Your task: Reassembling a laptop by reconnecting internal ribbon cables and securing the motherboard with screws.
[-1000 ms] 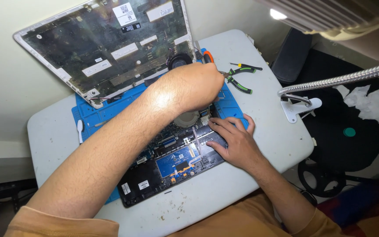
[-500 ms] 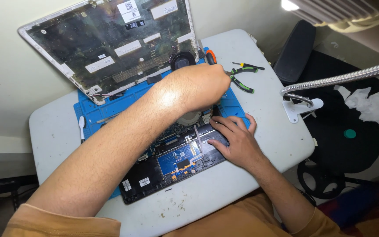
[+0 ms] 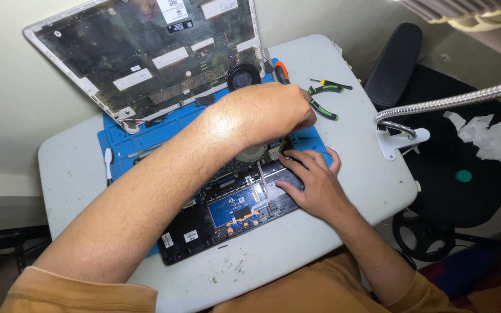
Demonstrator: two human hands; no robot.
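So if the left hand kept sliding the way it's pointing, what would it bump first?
Probably the green-handled pliers lying on the white table, just beyond the left hand; depth is hard to judge.

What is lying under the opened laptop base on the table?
A blue work mat lies under the laptop base, upon the white table. The left hand and forearm cover its middle, so anything there is hidden.

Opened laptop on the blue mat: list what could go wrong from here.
1. The left hand hides the spot it works on inside the laptop, so a slip could go unnoticed.
2. The right hand presses on bare parts and might strain a thin cable.
3. The pliers lie near the left hand; a nudge could shift them.
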